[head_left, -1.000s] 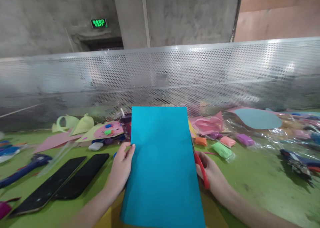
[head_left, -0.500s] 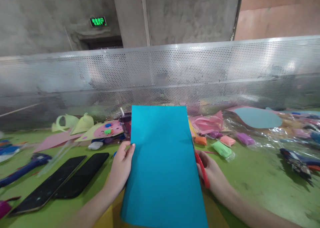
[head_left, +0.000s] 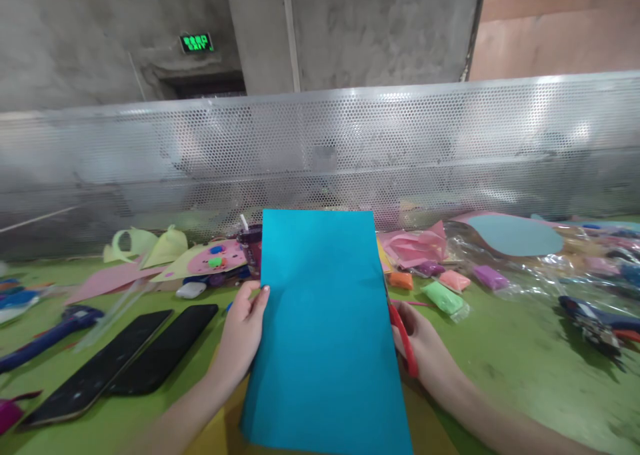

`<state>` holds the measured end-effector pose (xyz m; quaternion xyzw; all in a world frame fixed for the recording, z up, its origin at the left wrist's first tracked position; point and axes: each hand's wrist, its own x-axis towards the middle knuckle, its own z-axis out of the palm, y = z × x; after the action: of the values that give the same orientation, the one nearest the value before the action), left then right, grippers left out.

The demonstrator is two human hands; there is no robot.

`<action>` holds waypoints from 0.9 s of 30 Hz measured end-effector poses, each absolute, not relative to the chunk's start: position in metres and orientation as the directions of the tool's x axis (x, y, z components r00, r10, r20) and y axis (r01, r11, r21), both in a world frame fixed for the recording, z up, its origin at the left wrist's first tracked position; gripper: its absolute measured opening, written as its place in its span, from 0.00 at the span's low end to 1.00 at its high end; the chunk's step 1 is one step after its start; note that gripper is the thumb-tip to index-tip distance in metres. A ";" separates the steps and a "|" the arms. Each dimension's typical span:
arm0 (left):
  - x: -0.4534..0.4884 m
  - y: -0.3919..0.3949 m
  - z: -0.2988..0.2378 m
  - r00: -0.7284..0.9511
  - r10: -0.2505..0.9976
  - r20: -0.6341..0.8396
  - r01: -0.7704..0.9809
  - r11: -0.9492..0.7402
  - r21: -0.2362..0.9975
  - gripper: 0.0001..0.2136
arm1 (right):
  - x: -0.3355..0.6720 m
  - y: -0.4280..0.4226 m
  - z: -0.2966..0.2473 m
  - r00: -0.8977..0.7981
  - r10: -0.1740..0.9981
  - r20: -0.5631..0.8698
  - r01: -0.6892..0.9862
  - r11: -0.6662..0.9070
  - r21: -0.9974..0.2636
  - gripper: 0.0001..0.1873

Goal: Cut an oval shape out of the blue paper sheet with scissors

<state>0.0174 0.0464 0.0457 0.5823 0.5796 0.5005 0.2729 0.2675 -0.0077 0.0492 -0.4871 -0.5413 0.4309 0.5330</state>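
Only lettering I can spot is on the small green glowing sign on the grey concrete wall, right above the dark doorway. Two short rows of lit green characters on a dark plate, but it's too smeared to spell out; the bottom row might be Latin letters, can't say which. There's also a little grey patch on the perforated metal panel, totally blurred. The turquoise paper sheet up front is plain colour.
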 end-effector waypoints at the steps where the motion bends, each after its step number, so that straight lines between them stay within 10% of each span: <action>1: 0.017 0.046 0.046 -0.172 0.948 0.267 0.405 -0.179 0.897 0.20 | 0.267 -0.008 0.050 0.044 0.988 0.151 0.063 0.148 -0.987 0.21; 27: 0.018 0.046 0.041 -0.156 0.952 0.265 0.384 -0.189 0.904 0.17 | 0.268 -0.004 0.041 -0.002 0.994 0.106 -0.113 0.105 -0.988 0.18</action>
<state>0.0184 0.0460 0.0412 0.5849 0.5708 0.5022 0.2826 0.2680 -0.0038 0.0408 -0.4419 -0.4988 0.5024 0.5509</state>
